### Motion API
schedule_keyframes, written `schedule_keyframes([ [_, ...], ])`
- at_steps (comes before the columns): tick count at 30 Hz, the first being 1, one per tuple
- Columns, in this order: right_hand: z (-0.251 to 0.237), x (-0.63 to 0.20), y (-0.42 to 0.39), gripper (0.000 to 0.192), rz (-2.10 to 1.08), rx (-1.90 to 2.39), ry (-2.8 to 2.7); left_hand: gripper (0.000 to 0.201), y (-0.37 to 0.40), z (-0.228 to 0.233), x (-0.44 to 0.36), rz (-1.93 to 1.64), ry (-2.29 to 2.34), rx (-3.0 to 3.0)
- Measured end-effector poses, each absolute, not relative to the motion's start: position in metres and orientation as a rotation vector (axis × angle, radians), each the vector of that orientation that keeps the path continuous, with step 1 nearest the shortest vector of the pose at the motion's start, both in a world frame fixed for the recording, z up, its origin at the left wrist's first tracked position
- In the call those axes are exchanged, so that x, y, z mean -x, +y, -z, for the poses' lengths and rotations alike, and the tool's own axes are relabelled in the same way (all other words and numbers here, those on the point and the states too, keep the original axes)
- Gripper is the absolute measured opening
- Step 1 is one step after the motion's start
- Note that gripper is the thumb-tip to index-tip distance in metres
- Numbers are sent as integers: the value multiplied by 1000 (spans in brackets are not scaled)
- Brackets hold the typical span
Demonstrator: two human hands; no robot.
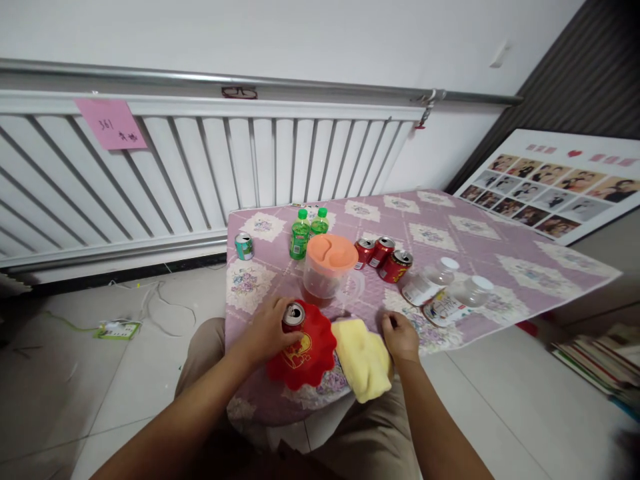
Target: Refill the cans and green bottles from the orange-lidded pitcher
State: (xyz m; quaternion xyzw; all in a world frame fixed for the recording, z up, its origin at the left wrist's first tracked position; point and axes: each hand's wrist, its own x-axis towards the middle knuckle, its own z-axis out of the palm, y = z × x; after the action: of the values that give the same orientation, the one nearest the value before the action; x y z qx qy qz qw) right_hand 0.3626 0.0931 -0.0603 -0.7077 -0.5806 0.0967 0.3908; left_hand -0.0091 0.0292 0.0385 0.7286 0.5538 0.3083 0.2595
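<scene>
The can [294, 315] stands upright on the red plate [305, 357] at the bench's [500, 257] near edge, gripped by the left hand [267, 330], while the right hand [400, 335] rests loosely curled, holding nothing, right of the yellow cloth [363, 359].

Bare forearms without sleeves, bare hands [270, 330], and khaki-beige trousers [370, 433] on the legs.

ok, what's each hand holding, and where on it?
Left hand wraps the side of a red can standing on the red plate. Right hand rests on the table beside the yellow cloth, holding nothing.
</scene>
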Motion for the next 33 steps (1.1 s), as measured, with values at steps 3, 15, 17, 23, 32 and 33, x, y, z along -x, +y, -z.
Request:
schedule_keyframes([
  [3,60,-363,92,41,-259,1794,-1463,68,26,-33,4,-871,1571,-1933],
  [15,43,-362,90,47,-403,1723,-1345,87,23,-8,4,-1052,1419,-1716],
  [17,37,-361,91,48,-443,1706,-1338,81,23,-8,3,-1083,1386,-1693],
  [23,13,-347,99,56,-487,1651,-1327,72,18,-8,6,-1143,1338,-1720],
  [32,7,-321,59,53,-499,1681,-1384,67,14,-6,6,-1152,1366,-1729],
  [33,11,-321,49,54,-504,1708,-1381,67,14,-6,6,-1151,1376,-1724],
])
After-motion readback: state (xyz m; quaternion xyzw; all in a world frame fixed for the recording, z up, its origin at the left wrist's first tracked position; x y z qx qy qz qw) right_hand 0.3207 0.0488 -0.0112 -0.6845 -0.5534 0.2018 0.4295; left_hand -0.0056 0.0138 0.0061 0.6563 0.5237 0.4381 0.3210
